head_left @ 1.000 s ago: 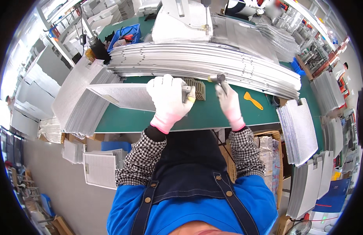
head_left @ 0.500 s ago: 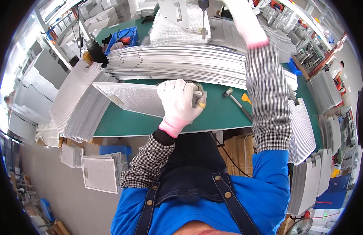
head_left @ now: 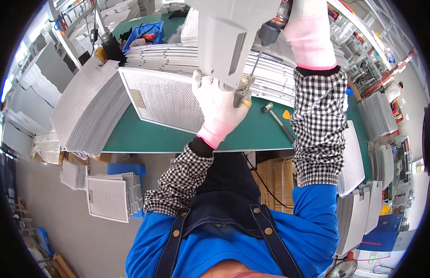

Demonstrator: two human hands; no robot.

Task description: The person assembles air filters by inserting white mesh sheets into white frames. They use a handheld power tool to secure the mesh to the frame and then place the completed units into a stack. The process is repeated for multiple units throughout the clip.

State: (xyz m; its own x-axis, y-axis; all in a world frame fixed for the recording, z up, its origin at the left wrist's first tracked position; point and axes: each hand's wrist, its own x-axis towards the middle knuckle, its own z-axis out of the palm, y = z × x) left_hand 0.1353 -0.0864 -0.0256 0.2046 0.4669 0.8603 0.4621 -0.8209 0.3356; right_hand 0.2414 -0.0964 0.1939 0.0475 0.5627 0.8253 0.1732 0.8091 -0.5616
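My left hand (head_left: 219, 103), in a white glove with a pink cuff, is closed round the right end of a framed metal mesh panel (head_left: 166, 99). The panel leans tilted above the bench, a small plate on its left edge. Beside my fingertips sits a small metal piece (head_left: 243, 95), partly hidden by my glove. My gloved right hand (head_left: 312, 39) is raised at the top, closed on a power drill (head_left: 276, 28); its fingers are mostly hidden. The drill's long thin bit points down at the metal piece. A large pale grey slotted body (head_left: 224, 44) hangs beside the drill, covering part of the bench.
A hammer (head_left: 277, 121) and an orange scraper-like piece (head_left: 286, 114) lie on the green bench (head_left: 154, 134). Long metal strips (head_left: 159, 58) are stacked behind. Mesh panels (head_left: 87, 109) stand stacked at left. A blue bin (head_left: 145, 34) sits at the back left.
My right hand has come nearer, bringing the drill and the pale grey body down toward my left hand. The mesh panel now stands more upright, its face showing more.
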